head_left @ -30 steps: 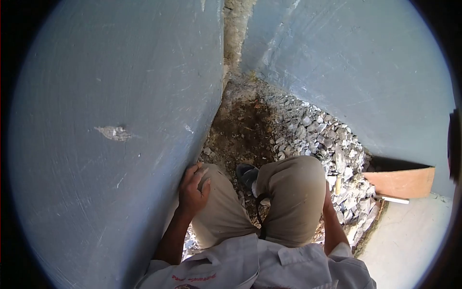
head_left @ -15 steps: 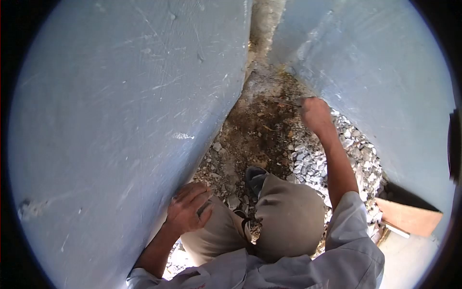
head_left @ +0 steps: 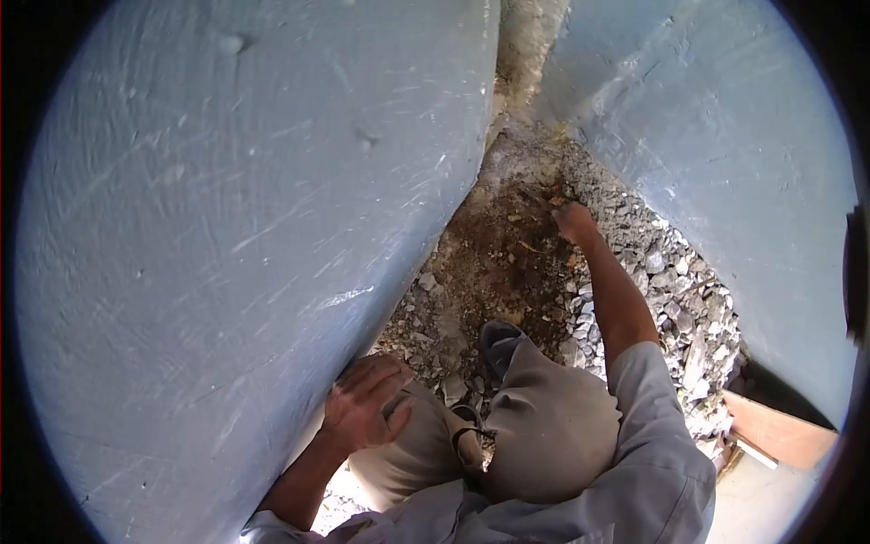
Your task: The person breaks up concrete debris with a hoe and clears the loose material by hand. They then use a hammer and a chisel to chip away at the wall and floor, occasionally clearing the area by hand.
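My right hand (head_left: 575, 223) is closed low over the dark soil (head_left: 498, 245), beside the grey gravel. Something thin and dark seems to stick out from its fingers toward the upper left, too small to name. My left hand (head_left: 367, 403) rests with fingers apart at the lower edge of the blue-grey wall (head_left: 254, 227), next to my left knee, and holds nothing.
Another blue-grey wall (head_left: 707, 136) slopes down on the right. Loose stones (head_left: 671, 281) lie along its foot. An orange-brown board (head_left: 779, 428) is at the lower right. My shoe (head_left: 500, 337) stands on the ground between the walls.
My right hand has moved down and slightly left over the soil. The view has shifted a little, and my left hand stays beside the left wall.
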Available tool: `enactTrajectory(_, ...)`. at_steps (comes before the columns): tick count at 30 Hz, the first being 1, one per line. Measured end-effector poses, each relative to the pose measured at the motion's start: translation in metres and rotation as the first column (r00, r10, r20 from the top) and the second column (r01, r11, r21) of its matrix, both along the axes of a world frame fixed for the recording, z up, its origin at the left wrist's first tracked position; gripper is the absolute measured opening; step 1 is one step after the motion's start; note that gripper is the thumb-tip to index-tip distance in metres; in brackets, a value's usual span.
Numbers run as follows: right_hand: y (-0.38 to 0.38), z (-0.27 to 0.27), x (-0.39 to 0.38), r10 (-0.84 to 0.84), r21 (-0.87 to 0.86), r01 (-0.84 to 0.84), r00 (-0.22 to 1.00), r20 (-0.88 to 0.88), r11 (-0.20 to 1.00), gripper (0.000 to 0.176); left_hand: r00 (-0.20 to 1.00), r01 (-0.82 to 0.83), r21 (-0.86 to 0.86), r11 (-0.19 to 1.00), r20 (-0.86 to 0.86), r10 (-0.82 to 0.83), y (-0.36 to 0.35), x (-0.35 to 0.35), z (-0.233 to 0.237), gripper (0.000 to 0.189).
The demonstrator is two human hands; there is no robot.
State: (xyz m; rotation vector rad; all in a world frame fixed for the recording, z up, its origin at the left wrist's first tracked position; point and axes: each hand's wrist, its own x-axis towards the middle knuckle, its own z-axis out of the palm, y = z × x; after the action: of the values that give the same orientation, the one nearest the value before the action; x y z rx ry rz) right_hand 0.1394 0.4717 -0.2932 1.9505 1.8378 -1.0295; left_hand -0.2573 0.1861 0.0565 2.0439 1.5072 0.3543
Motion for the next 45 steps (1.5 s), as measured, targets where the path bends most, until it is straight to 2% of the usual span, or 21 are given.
enactTrajectory(4, -0.031, 0.065, -0.022, 0.375, 0.034, -0.387, 0.909, 0.180, 0.921, 0.027, 1.000, -0.016, -0.031, 0.999, -0.002, 0.016, 0.000, -0.002, -0.002, 0.035)
enactTrajectory(7, -0.046, 0.134, -0.033, 0.420, 0.109, -0.441, 0.891, 0.173, 0.891, 0.024, 1.000, -0.024, -0.054, 0.998, -0.005, 0.024, -0.004, -0.002, 0.000, 0.037)
enactTrajectory(10, -0.035, 0.154, -0.017, 0.213, 0.227, -0.194, 0.975, -0.067, 0.955, 0.021, 0.999, -0.027, -0.055, 0.998, -0.023, 0.026, -0.006, -0.003, 0.000, 0.036)
enactTrajectory(11, -0.031, 0.161, -0.012, 0.196, 0.245, -0.180, 0.980, -0.045, 0.953, 0.021, 1.000, -0.023, -0.051, 0.998, -0.022, 0.022, -0.005, -0.003, -0.001, 0.036)
enactTrajectory(13, -0.017, 0.228, -0.026, 0.163, 0.277, -0.156, 0.987, -0.004, 0.948, 0.022, 1.000, -0.020, -0.053, 0.998, -0.022, 0.019, -0.004, -0.002, -0.001, 0.035)
enactTrajectory(14, -0.012, 0.235, -0.030, 0.202, 0.299, -0.205, 0.979, 0.043, 0.932, 0.022, 0.999, -0.020, -0.057, 0.998, -0.027, 0.019, -0.003, -0.001, 0.001, 0.035)
enactTrajectory(16, 0.004, 0.239, -0.042, 0.273, 0.343, -0.303, 0.952, 0.136, 0.889, 0.023, 1.000, -0.018, -0.057, 0.998, -0.022, 0.017, -0.002, 0.000, 0.000, 0.036)
enactTrajectory(18, 0.019, 0.215, -0.080, 0.316, 0.221, -0.376, 0.911, 0.264, 0.900, 0.022, 1.000, -0.017, -0.053, 0.998, -0.005, 0.016, -0.003, -0.001, -0.003, 0.036)
enactTrajectory(20, 0.022, 0.111, -0.103, 0.415, 0.294, -0.475, 0.876, 0.246, 0.829, 0.021, 1.000, -0.018, -0.077, 0.997, 0.015, 0.019, -0.004, -0.001, -0.003, 0.038)
enactTrajectory(23, 0.050, 0.119, -0.099, 0.479, 0.202, -0.512, 0.856, 0.194, 0.835, 0.016, 1.000, -0.018, -0.125, 0.992, 0.015, 0.019, -0.006, -0.002, 0.000, 0.040)
enactTrajectory(25, 0.045, 0.107, -0.077, 0.430, 0.209, -0.469, 0.879, 0.206, 0.858, 0.020, 1.000, -0.005, -0.109, 0.994, 0.007, 0.006, 0.003, -0.003, 0.002, 0.040)
enactTrajectory(28, -0.003, 0.104, -0.086, 0.359, 0.105, -0.386, 0.909, 0.209, 0.916, 0.022, 0.999, -0.034, -0.111, 0.993, -0.016, 0.033, -0.004, -0.001, 0.004, 0.039)
enactTrajectory(30, -0.036, 0.091, -0.089, 0.446, 0.054, -0.469, 0.864, 0.236, 0.881, 0.022, 0.999, -0.026, -0.107, 0.994, -0.038, 0.022, -0.002, 0.000, 0.005, 0.039)
enactTrajectory(33, -0.042, 0.089, -0.069, 0.510, 0.037, -0.512, 0.859, 0.052, 0.858, 0.020, 1.000, -0.012, -0.108, 0.994, -0.017, 0.010, -0.003, -0.003, 0.004, 0.039)
enactTrajectory(34, -0.045, 0.095, -0.067, 0.491, 0.087, -0.496, 0.868, 0.067, 0.864, 0.020, 1.000, -0.013, -0.105, 0.994, -0.024, 0.010, -0.003, -0.004, 0.003, 0.040)
enactTrajectory(36, -0.049, 0.128, -0.059, 0.456, 0.179, -0.467, 0.884, 0.103, 0.866, 0.020, 0.999, -0.017, -0.104, 0.994, -0.029, 0.014, -0.006, -0.004, 0.001, 0.040)
enactTrajectory(38, -0.040, 0.218, -0.063, 0.221, 0.174, -0.236, 0.970, 0.105, 0.956, 0.019, 1.000, -0.028, -0.087, 0.996, -0.002, 0.028, -0.005, -0.003, 0.000, 0.041)
enactTrajectory(41, -0.016, 0.267, -0.039, 0.156, 0.336, -0.199, 0.976, 0.152, 0.921, 0.021, 0.999, -0.028, -0.103, 0.994, -0.020, 0.026, -0.006, -0.002, 0.002, 0.042)
enactTrajectory(42, -0.002, 0.273, -0.036, 0.144, 0.379, -0.202, 0.974, 0.177, 0.903, 0.022, 0.999, -0.025, -0.106, 0.994, -0.034, 0.021, -0.004, -0.002, 0.001, 0.042)
enactTrajectory(44, 0.029, 0.250, -0.044, 0.207, 0.354, -0.313, 0.929, 0.307, 0.881, 0.022, 1.000, -0.027, -0.109, 0.994, -0.010, 0.026, -0.003, -0.003, -0.001, 0.042)
enactTrajectory(45, 0.044, 0.194, -0.050, 0.210, 0.313, -0.300, 0.934, 0.289, 0.901, 0.021, 1.000, -0.029, -0.109, 0.994, 0.003, 0.030, -0.003, -0.003, -0.002, 0.042)
